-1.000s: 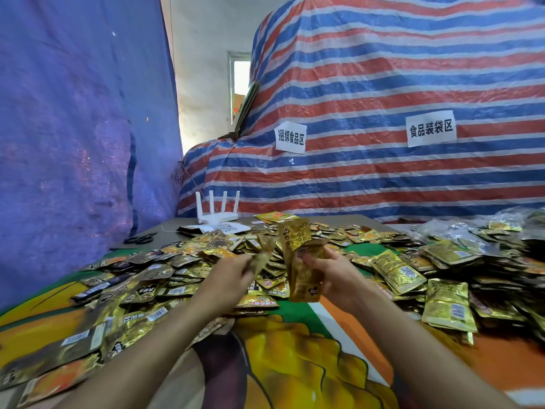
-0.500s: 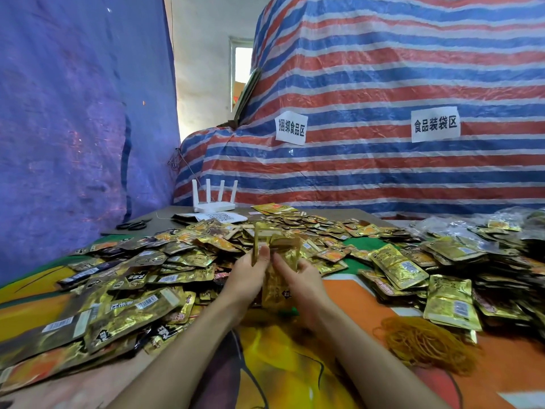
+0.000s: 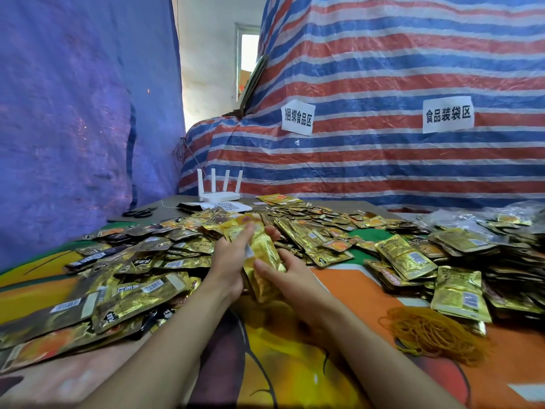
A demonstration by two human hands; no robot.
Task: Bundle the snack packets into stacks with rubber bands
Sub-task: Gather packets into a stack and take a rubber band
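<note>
A stack of gold snack packets (image 3: 264, 255) stands on end above the colourful table cover, squeezed between both hands. My left hand (image 3: 228, 261) presses its left side with fingers reaching up over the top. My right hand (image 3: 287, 274) grips the right side, thumb across the front and fingertips behind. Loose gold packets (image 3: 141, 278) lie heaped to the left and more packets (image 3: 413, 258) to the right. A pile of tan rubber bands (image 3: 433, 332) lies at the lower right, apart from both hands.
A white router (image 3: 219, 190) and black scissors (image 3: 138, 213) sit at the table's far left. Clear plastic bags (image 3: 483, 216) lie at the far right. A striped tarp (image 3: 383, 84) rises behind, a blue tarp (image 3: 73, 113) on the left.
Both hands came down from chest height to the table cover, closing together on the packet stack. The view tilted down, bringing the rubber band pile into sight.
</note>
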